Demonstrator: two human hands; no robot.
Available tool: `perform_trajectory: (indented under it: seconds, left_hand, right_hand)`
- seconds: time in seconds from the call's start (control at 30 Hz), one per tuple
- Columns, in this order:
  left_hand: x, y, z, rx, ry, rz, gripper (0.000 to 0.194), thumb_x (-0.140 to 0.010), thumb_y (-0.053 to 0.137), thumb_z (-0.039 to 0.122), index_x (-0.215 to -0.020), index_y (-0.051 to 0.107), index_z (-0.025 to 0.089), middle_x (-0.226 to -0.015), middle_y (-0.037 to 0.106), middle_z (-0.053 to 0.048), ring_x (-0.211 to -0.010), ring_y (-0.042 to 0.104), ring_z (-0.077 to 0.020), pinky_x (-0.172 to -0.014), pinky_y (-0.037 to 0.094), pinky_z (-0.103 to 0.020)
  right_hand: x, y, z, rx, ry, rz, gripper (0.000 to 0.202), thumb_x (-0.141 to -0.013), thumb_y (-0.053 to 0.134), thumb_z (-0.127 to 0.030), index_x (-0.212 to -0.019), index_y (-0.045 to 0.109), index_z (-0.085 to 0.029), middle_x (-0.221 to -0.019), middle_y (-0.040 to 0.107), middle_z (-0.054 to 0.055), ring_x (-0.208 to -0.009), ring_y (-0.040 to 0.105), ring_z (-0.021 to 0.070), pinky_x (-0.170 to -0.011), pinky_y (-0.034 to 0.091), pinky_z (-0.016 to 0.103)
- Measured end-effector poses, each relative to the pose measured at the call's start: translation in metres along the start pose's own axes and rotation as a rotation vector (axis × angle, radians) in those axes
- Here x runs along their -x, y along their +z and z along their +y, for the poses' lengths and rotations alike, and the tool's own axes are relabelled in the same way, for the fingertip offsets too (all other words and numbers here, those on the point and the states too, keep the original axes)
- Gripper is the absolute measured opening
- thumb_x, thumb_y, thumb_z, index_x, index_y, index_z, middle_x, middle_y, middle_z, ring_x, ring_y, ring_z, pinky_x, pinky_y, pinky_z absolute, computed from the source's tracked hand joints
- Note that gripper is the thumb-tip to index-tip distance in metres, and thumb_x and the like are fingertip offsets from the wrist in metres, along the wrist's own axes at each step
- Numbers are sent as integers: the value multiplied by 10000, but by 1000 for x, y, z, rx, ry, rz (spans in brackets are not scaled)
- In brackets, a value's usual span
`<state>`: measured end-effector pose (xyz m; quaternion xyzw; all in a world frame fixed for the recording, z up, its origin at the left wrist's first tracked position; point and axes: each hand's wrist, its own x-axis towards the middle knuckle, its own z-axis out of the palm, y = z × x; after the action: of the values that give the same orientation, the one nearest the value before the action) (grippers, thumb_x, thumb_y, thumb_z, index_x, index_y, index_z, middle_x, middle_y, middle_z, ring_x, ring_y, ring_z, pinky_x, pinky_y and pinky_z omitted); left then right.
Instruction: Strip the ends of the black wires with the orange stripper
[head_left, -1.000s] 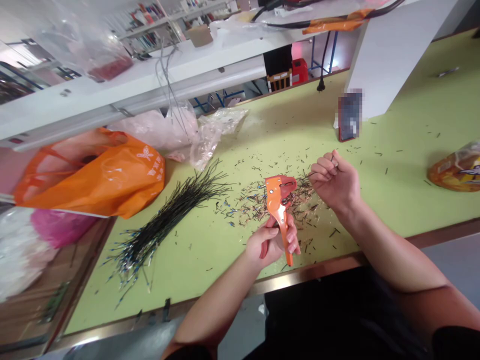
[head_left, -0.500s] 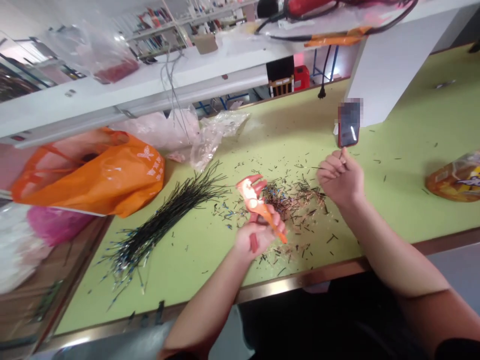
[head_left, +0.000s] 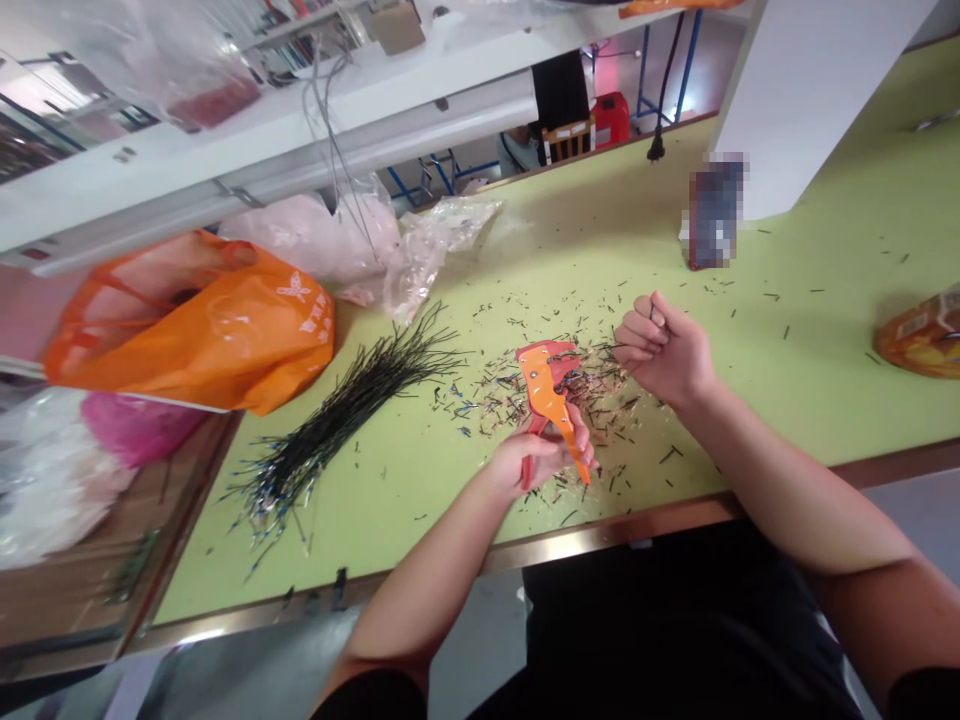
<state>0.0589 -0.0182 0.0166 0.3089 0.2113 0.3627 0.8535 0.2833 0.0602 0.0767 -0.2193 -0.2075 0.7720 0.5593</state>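
My left hand [head_left: 511,462] is wrapped round the handles of an orange and red wire stripper [head_left: 541,378], its jaws pointing up and away from me. To the right, my right hand [head_left: 669,352] is closed, with a short bit of thin black wire [head_left: 652,312] showing between thumb and fingers; most of that wire is hidden or blends into the scraps. Clipped wire and insulation scraps [head_left: 611,400] lie in a heap under and around the tool. A long bundle of black wires [head_left: 349,405] rests left of my left hand, its near ends bluish and silvery.
Left of the bundle sits an orange bag [head_left: 225,335], with clear plastic bags [head_left: 442,240] behind it. A phone [head_left: 712,215] leans on a white post [head_left: 802,110]. At the right lies an orange-yellow package [head_left: 922,335]. A shelf [head_left: 300,160] crosses above the green table [head_left: 795,390].
The wire stripper has turned in my left hand and now shows its flat side. My right hand has come slightly nearer to the tool. The view has tilted down a little.
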Motion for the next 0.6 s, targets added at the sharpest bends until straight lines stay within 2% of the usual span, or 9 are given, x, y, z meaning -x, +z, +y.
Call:
perform_trajectory:
  seconds: [0.23,0.37,0.47,0.53,0.6]
  left_hand:
    - [-1,2,-1,-29,26,13,307,-795,833,363,-941,646,169,-751,610,-6,-692,638,-161,-748,569,-343]
    - [-3,2,-3,-48,57,51,362,-849,836,444,-839,593,176,-651,554,25,-551,561,-126,-609,535,-288]
    - [-4,1,-6,-64,56,61,403,-865,837,483,-814,586,173,-623,536,31,-504,526,-110,-565,515,-268]
    - [-3,-1,-4,-55,63,62,407,-867,840,483,-797,576,180,-597,505,45,-470,480,-98,-524,484,-249]
    - [1,-4,4,-18,110,87,412,-864,841,470,-769,548,195,-566,436,68,-442,411,-85,-477,427,-226]
  right_hand:
    - [-1,-1,2,5,3,-21,523,-1039,656,-278,-670,288,-229,-592,170,-81,-516,155,109,-450,244,205]
    - [0,3,5,31,6,1,526,-1040,655,-302,-674,283,-236,-586,182,-81,-515,154,112,-443,247,225]
    - [2,5,8,29,0,3,537,-1037,670,-306,-682,273,-238,-590,172,-82,-515,152,110,-437,243,229]
    - [0,0,3,4,-22,20,545,-1042,670,-285,-686,259,-238,-589,175,-81,-509,169,106,-433,254,226]
    - [-5,-13,-12,-58,-108,68,533,-1048,653,-224,-686,262,-236,-579,209,-80,-494,204,97,-429,281,214]
